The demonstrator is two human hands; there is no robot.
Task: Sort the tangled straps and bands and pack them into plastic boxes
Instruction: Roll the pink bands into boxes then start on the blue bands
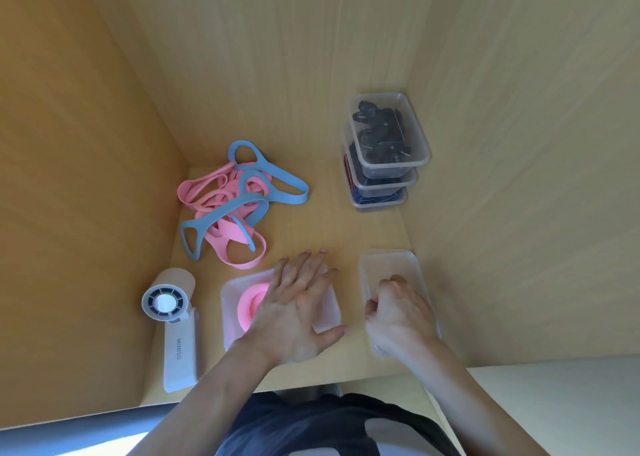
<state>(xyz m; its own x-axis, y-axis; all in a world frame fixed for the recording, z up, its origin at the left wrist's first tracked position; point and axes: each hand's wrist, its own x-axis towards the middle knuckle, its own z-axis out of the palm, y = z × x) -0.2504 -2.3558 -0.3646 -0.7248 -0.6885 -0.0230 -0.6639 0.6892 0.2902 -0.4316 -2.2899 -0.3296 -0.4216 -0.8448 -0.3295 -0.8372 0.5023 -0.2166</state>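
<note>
In the head view, the left hand (pixel 298 310) is pressing down, fingers spread flat, on the lidded plastic box (pixel 230 317) holding a rolled pink band (pixel 251 305). The right hand (pixel 398 313) is sitting with fingers curled over the clear box (pixel 388 259) just beside it, though whether it is gripping cannot be told. The tangle of pink and blue bands (pixel 235 206) is lying behind the handheld fan (pixel 173 320), well apart from three stacked boxes of dark straps (pixel 384 154).

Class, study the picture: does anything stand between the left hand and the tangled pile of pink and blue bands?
Nothing visible does. The left hand lies flat on a box; only tabletop lies between it and the pile. The fan stands aside, further left.
</note>
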